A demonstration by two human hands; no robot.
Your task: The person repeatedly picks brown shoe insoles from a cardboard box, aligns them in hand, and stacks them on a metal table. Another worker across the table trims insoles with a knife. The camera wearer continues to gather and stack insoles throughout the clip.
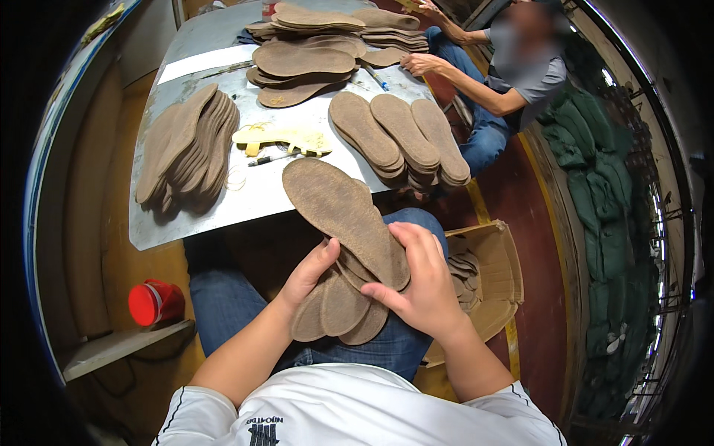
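Above my lap I hold a fanned bunch of brown shoe insoles [342, 201] between both hands. My left hand [314, 269] grips the bunch from its left side, thumb on top and the other fingers hidden beneath. On the right side my right hand [420, 279] is closed round the insoles, with its thumb lying across their lower part. The topmost insole slants up to the left, over the table's near edge; several others spread out below it toward my lap. Closest on the table are a yellow sole-shaped template [286, 139] and a black pen [275, 158].
Insole stacks stand on the metal table [178, 223]: a left stack [190, 145], a right group [398, 134] and far piles [305, 58]. An open cardboard box [502, 271] with insoles is right of my leg. A red container [155, 302] sits left. Another person [513, 82] works at the far right.
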